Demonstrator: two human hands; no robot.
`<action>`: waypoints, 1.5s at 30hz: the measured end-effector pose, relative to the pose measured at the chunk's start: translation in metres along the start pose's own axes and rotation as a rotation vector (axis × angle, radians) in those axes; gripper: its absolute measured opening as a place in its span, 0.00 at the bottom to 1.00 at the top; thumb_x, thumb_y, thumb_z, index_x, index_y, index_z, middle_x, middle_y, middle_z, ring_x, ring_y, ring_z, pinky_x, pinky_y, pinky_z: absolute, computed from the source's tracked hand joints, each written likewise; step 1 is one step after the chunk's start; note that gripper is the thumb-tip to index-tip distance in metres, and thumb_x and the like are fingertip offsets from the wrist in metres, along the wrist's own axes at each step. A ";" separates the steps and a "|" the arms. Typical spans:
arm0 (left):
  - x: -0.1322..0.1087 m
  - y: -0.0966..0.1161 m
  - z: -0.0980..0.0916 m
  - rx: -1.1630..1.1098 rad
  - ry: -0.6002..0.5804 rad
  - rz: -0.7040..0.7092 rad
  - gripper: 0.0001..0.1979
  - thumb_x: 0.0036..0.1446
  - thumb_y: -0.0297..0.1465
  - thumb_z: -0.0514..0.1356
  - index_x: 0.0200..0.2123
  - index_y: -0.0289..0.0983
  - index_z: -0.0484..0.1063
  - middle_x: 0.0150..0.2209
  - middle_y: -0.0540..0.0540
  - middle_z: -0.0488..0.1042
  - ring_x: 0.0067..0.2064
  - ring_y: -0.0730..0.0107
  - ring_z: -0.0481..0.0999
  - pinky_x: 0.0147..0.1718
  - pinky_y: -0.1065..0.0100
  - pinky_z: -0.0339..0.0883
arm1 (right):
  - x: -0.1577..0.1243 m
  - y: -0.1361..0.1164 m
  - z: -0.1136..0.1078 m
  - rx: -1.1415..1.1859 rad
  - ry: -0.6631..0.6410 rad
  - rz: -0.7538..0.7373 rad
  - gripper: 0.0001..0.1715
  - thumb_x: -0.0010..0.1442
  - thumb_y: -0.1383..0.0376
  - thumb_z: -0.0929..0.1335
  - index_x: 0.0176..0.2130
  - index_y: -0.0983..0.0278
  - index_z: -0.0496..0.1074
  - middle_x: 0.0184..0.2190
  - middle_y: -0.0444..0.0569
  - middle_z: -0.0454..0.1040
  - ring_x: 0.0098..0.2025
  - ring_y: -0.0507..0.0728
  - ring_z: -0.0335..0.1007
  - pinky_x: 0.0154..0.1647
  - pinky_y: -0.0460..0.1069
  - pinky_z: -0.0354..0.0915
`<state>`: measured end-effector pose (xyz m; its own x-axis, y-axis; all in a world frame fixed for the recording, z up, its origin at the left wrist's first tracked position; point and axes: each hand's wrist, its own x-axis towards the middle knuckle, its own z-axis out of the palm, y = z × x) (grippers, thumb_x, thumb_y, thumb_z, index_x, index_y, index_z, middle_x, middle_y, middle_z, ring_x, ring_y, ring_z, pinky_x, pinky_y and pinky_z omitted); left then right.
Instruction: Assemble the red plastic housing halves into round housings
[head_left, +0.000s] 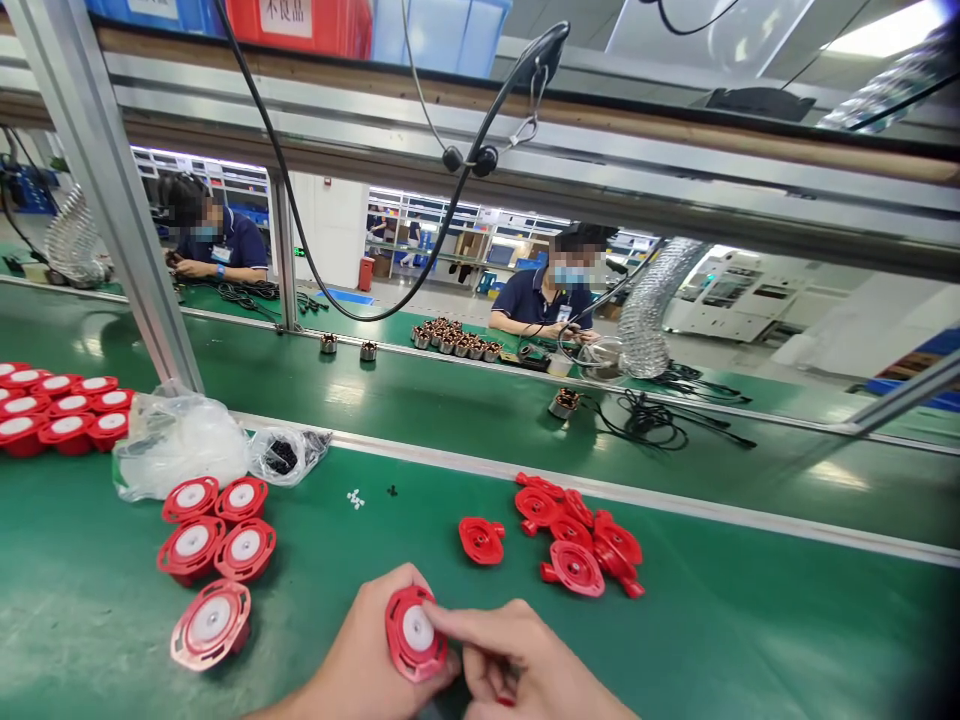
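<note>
A red round plastic housing with a white disc (pixel 418 629) in its face is gripped by my left hand (pixel 367 645), its fingers wrapped around the sides. My right hand (pixel 525 655) stretches its index finger onto the edge of the white disc. The other right fingers are curled, and a small bit of red shows among them; what it belongs to is hidden. Left of my hands stands a similar red housing (pixel 211 625), with several more (pixel 191 540) behind it. Beyond my right hand lie a single red cover with a spout (pixel 481 541) and a pile of such covers (pixel 576 568).
Small white pieces (pixel 355 498) and a black piece (pixel 392 490) lie on the green bench (pixel 337 560). Plastic bags (pixel 184 445) and rows of red housings (pixel 67 425) are at left. Behind a metal rail, copper-wound parts (pixel 564 402) and black cables (pixel 652 420) lie; two co-workers sit opposite.
</note>
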<state>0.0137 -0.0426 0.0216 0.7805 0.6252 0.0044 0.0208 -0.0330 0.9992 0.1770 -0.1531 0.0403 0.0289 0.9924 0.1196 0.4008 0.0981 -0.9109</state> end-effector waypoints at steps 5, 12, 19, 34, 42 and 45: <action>0.000 -0.003 -0.002 0.078 0.027 -0.017 0.13 0.45 0.28 0.67 0.30 0.38 0.63 0.25 0.57 0.66 0.28 0.73 0.60 0.28 0.72 0.57 | 0.007 -0.002 -0.006 0.197 0.122 0.022 0.17 0.56 0.53 0.75 0.35 0.65 0.80 0.19 0.42 0.67 0.20 0.49 0.58 0.23 0.44 0.56; 0.001 -0.006 -0.002 0.096 0.046 -0.025 0.13 0.43 0.29 0.67 0.29 0.38 0.64 0.25 0.56 0.66 0.29 0.72 0.61 0.29 0.71 0.57 | 0.009 -0.001 -0.010 0.253 0.090 -0.125 0.25 0.59 0.56 0.73 0.16 0.66 0.74 0.14 0.44 0.65 0.19 0.49 0.58 0.22 0.44 0.53; 0.001 -0.010 -0.002 0.104 0.023 0.013 0.13 0.44 0.27 0.67 0.30 0.38 0.65 0.26 0.55 0.68 0.29 0.71 0.62 0.29 0.71 0.58 | 0.011 0.004 -0.009 0.205 -0.031 0.018 0.17 0.55 0.56 0.76 0.24 0.66 0.78 0.16 0.41 0.65 0.19 0.48 0.56 0.21 0.44 0.52; 0.004 -0.008 -0.008 -0.018 0.081 0.020 0.14 0.47 0.32 0.70 0.31 0.37 0.67 0.26 0.53 0.70 0.29 0.71 0.65 0.31 0.71 0.61 | 0.024 0.026 -0.015 0.089 0.457 0.118 0.28 0.62 0.45 0.71 0.27 0.67 0.75 0.23 0.46 0.68 0.25 0.51 0.58 0.25 0.45 0.56; 0.012 -0.018 -0.008 -0.146 0.097 -0.007 0.19 0.44 0.36 0.73 0.28 0.38 0.65 0.24 0.54 0.69 0.26 0.73 0.64 0.26 0.72 0.59 | 0.031 0.037 0.010 0.433 0.529 0.230 0.37 0.55 0.35 0.73 0.35 0.67 0.75 0.21 0.40 0.63 0.15 0.46 0.53 0.13 0.43 0.53; 0.012 -0.015 -0.014 -0.094 0.162 0.055 0.20 0.47 0.38 0.73 0.29 0.38 0.63 0.25 0.54 0.67 0.28 0.72 0.63 0.29 0.72 0.60 | 0.030 0.034 0.010 0.581 0.425 0.267 0.39 0.55 0.35 0.73 0.41 0.67 0.76 0.27 0.46 0.70 0.23 0.50 0.66 0.19 0.43 0.65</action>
<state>0.0142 -0.0241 0.0069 0.6678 0.7421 0.0579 -0.0838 -0.0024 0.9965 0.1825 -0.1193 0.0088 0.4538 0.8856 -0.0992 -0.2119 -0.0009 -0.9773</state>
